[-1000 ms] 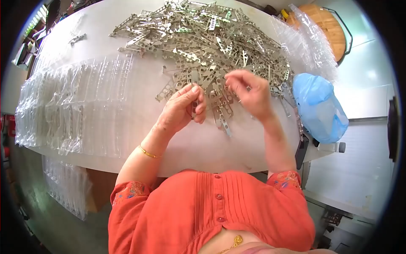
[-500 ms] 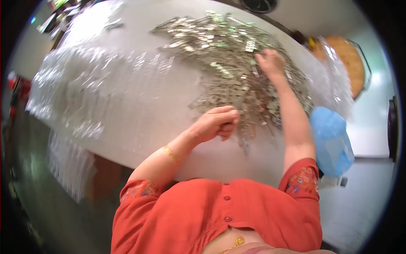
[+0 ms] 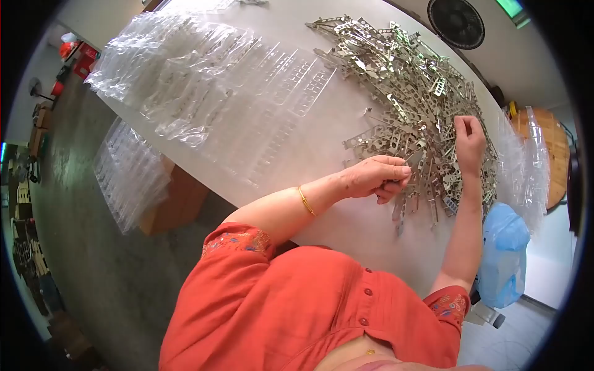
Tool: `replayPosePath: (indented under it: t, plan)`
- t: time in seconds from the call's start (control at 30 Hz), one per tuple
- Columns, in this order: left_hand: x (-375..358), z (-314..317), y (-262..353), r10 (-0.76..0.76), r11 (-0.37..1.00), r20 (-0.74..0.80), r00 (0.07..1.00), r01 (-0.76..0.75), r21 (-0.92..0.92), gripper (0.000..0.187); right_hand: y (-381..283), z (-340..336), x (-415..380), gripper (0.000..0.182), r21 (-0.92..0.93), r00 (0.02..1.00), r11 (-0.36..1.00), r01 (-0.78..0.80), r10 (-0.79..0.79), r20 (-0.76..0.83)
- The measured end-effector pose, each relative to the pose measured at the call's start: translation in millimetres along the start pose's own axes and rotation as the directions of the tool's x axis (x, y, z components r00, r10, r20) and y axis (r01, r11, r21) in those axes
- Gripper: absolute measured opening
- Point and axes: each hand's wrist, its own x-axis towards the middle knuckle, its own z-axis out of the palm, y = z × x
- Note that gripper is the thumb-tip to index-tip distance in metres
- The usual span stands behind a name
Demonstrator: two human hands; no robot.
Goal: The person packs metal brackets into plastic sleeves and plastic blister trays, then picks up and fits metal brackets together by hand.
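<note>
A large heap of thin, silvery metal strips, punched with holes, is spread over the white table. My left hand is closed at the heap's near edge, thumb pressed on the fingers. A thin metal strip sticks out past its fingertips, seen nearly edge-on. Over the right part of the heap, my right hand has its fingers curled into a pinch. Whatever is between those fingertips, if anything, is too small to make out.
Clear plastic trays are layered across the table's left side. More trays rest on a brown box below the edge. At right are a blue plastic bag, clear plastic and a round wooden stool. A black fan stands beyond.
The view has swung left, so the table and heap sit further right in the picture. My right hand has moved a little nearer to me over the heap. The left stays closed at the near edge.
</note>
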Motion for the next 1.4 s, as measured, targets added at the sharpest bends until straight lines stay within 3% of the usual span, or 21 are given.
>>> replayPosePath:
  t: [0.07, 0.1, 0.17, 0.27, 0.33, 0.37, 0.43, 0.5, 0.57, 0.73, 0.83, 0.9, 1.03, 1.1, 1.13, 1.17, 1.23, 1.3, 1.4]
  plan:
    - [-2.6, 0.2, 1.1, -0.004, 1.0, -0.004, 1.0, 0.004, 0.004, 0.026, -8.9, -10.6, -21.6, 0.017, 0.316, 0.994, 0.945, -0.081, 0.1, -0.045]
    - [-4.1, 1.0, 2.3, 0.001, 1.0, -0.043, 0.999, -0.001, 0.008, 0.025, -14.6, -13.9, -30.6, 0.017, 0.302, 0.992, 0.949, -0.093, 0.115, -0.056]
    - [-3.5, 3.5, 3.7, 0.021, 0.999, -0.095, 0.995, -0.018, 0.035, 0.022, -23.7, -26.0, -58.3, 0.016, 0.732, 0.966, 0.673, -0.109, 0.245, -0.082]
    - [-1.2, -1.7, 2.0, 0.046, 0.999, -0.099, 0.994, -0.048, -0.008, 0.022, -23.5, -30.7, -93.1, 0.014, 0.976, 0.923, 0.192, -0.102, 0.385, 0.021]
    - [-1.0, -1.4, 2.8, 0.06, 0.998, -0.112, 0.992, -0.062, -0.017, 0.019, -25.4, -31.3, -110.9, 0.012, 0.993, 0.885, -0.025, -0.113, 0.452, 0.112]
    - [-0.3, -2.4, 2.8, 0.074, 0.997, -0.122, 0.99, -0.075, -0.004, 0.018, -23.6, -30.3, -118.5, 0.012, 0.994, 0.878, -0.021, -0.103, 0.468, 0.101]
    - [0.8, -0.9, 3.9, 0.082, 0.997, -0.131, 0.988, -0.082, 0.011, 0.018, -24.3, -25.8, -131.0, 0.012, 0.972, 0.861, -0.18, -0.153, 0.459, 0.22]
    - [0.1, 0.3, 3.8, 0.101, 0.995, -0.147, 0.984, -0.098, 0.027, 0.018, -30.1, -24.5, -139.6, 0.013, 0.969, 0.851, -0.2, -0.145, 0.474, 0.225]
    - [-0.4, 0.9, 4.1, 0.107, 0.994, -0.156, 0.982, -0.102, 0.038, 0.02, -29.4, -20.5, -145.0, 0.013, 0.964, 0.923, -0.236, -0.122, 0.331, 0.197]
    - [-0.8, 5.3, 6.8, 0.136, 0.989, -0.171, 0.976, -0.123, 0.084, 0.024, -32.7, -13.5, -155.4, 0.015, 0.955, 0.961, -0.273, -0.118, 0.211, 0.179]
    - [-1.2, 2.9, 7.5, 0.161, 0.984, -0.189, 0.969, -0.143, 0.105, 0.025, -29.3, -9.5, -157.6, 0.016, 0.909, 0.973, -0.401, -0.11, 0.142, 0.18]
    - [1.1, 3.8, 5.5, 0.157, 0.985, -0.185, 0.97, -0.142, 0.095, 0.026, -22.0, -6.9, -161.1, 0.018, 0.842, 0.951, -0.509, -0.179, 0.129, 0.28]
    - [-0.3, 7.0, 6.0, 0.167, 0.98, -0.191, 0.967, -0.142, 0.138, 0.025, -25.0, -4.5, -165.9, 0.016, 0.822, 0.935, -0.524, -0.222, 0.124, 0.332]
    - [-0.6, 7.6, 3.9, 0.163, 0.985, -0.232, 0.959, -0.144, 0.099, 0.025, -27.1, -6.0, -168.1, 0.016, 0.914, 0.972, -0.34, -0.223, -0.011, 0.233]
    - [-0.8, 6.3, 4.1, 0.153, 0.986, -0.229, 0.961, -0.134, 0.094, 0.025, -35.0, -12.3, -169.6, 0.015, 0.956, 0.975, -0.195, -0.219, 0.002, 0.224]
    - [-1.3, 3.8, 5.4, 0.126, 0.99, -0.207, 0.97, -0.11, 0.087, 0.025, -36.8, -14.4, -171.2, 0.015, 0.957, 0.974, -0.192, -0.218, 0.014, 0.224]
    - [0.9, 3.3, 4.7, 0.099, 0.993, -0.183, 0.978, -0.086, 0.079, 0.024, -38.2, -17.6, -172.4, 0.012, 0.977, 0.968, 0.11, -0.181, -0.153, 0.197]
    - [-0.2, 3.3, 4.9, 0.092, 0.993, -0.227, 0.97, -0.073, 0.092, 0.023, -42.9, -21.3, -173.8, 0.011, 0.965, 0.956, 0.121, -0.232, -0.158, 0.249]
    - [-1.1, 4.2, 7.0, 0.106, 0.992, -0.237, 0.966, -0.086, 0.093, 0.021, -45.4, -21.7, -170.3, 0.012, 0.93, 0.893, 0.351, -0.112, -0.375, 0.25]
